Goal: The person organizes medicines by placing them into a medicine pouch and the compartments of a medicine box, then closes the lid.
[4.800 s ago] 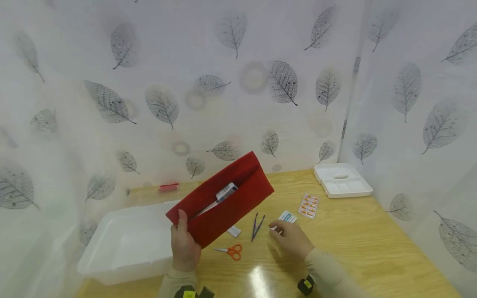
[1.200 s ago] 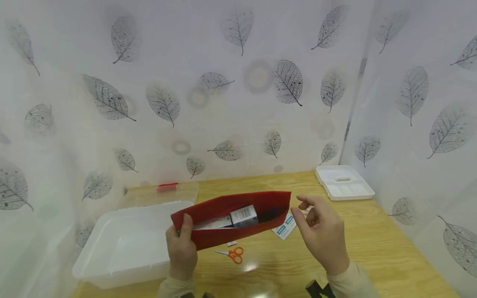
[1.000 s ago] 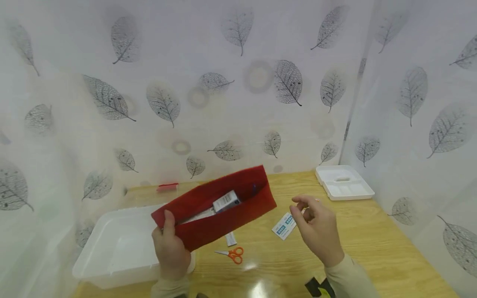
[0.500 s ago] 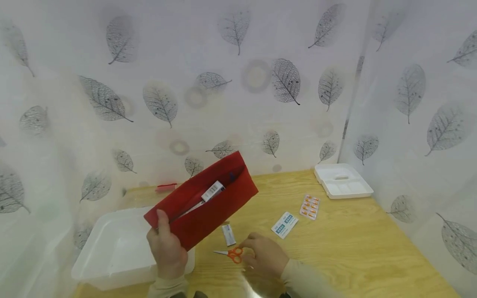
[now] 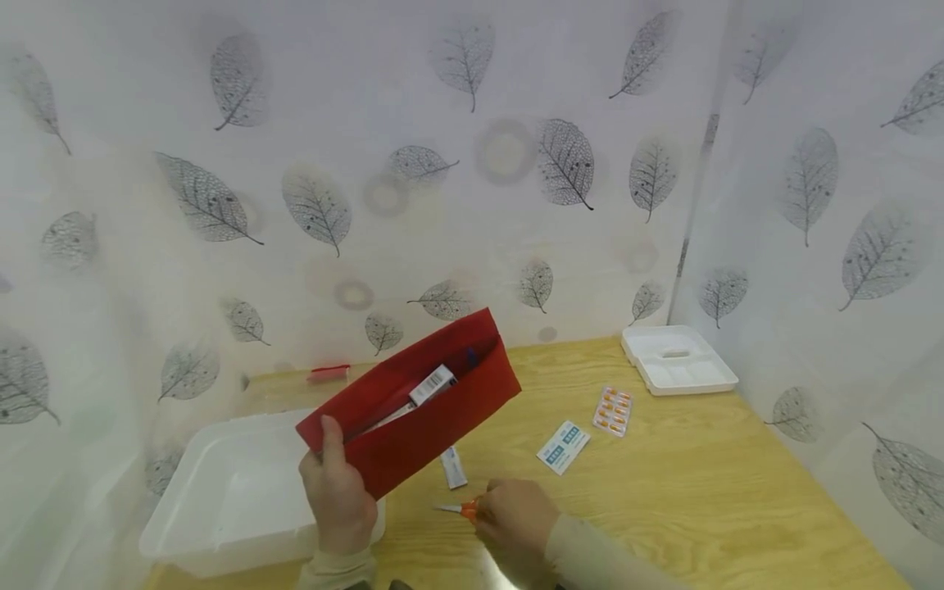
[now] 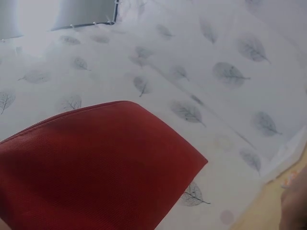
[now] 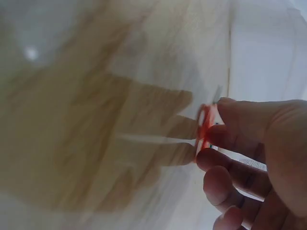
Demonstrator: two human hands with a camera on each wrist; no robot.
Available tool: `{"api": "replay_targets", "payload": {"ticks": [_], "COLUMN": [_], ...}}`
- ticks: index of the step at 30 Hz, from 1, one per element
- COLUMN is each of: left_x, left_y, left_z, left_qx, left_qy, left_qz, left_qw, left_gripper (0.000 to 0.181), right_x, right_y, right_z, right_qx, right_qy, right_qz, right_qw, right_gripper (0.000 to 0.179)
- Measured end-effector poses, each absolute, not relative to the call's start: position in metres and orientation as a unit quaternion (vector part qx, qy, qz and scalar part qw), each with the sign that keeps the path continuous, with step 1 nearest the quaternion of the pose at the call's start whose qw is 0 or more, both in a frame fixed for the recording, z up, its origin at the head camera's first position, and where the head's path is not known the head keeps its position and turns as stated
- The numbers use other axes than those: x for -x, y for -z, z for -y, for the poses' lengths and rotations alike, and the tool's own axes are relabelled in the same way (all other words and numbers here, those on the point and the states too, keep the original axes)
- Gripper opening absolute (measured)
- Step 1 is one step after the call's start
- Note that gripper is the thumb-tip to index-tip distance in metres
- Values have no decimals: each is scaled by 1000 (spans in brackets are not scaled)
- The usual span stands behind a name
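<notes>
While hands grip red pouch (image 5: 420, 414) and scissors (image 5: 463, 510), blister pack (image 5: 613, 409), sachet (image 5: 564, 446) nearby.

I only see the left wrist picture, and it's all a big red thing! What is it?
Observer: It is a red pouch, open at the top, and the left hand grips its lower end, holding it tilted above the wooden table.
Child: Is anything inside it?
Observer: Yes, a small white box sticks out of the opening.
Child: What is the other hand doing?
Observer: The right hand is down at the table, pinching the orange handles of small scissors.
Child: What else is lying there?
Observer: A blister sheet of orange pills lies farther right.
</notes>
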State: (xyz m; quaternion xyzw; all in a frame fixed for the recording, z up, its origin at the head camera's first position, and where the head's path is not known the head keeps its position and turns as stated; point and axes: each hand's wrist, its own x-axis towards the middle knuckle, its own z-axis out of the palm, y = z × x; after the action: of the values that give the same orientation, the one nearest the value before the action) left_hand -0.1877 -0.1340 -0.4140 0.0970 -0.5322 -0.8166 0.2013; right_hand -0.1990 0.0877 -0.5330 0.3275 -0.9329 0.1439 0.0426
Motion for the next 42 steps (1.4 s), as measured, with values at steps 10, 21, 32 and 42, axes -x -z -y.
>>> {"api": "replay_targets", "payload": {"ticks": [10, 21, 32, 42], "left_x": [188, 180, 178, 176], "left_y": [419, 415, 418, 425], "left_z": [128, 125, 122, 124], "left_qx": [-86, -80, -17, 51], "left_qy": [814, 782, 765, 748], "left_qz": [535, 605, 628, 615], "left_qw": [208, 127, 140, 244], "left_gripper": [52, 55, 49, 37], "right_x": [195, 202, 205, 192], "right_y": [530, 541, 541, 477], "right_z": [-122, -120, -139, -169], "right_qx": [-315, -309, -350, -391], "right_qy": [-160, -220, -258, -395], "right_qz": [934, 925, 900, 829], "right_qw": [47, -22, -33, -66], "right_gripper": [11, 17, 20, 6]}}
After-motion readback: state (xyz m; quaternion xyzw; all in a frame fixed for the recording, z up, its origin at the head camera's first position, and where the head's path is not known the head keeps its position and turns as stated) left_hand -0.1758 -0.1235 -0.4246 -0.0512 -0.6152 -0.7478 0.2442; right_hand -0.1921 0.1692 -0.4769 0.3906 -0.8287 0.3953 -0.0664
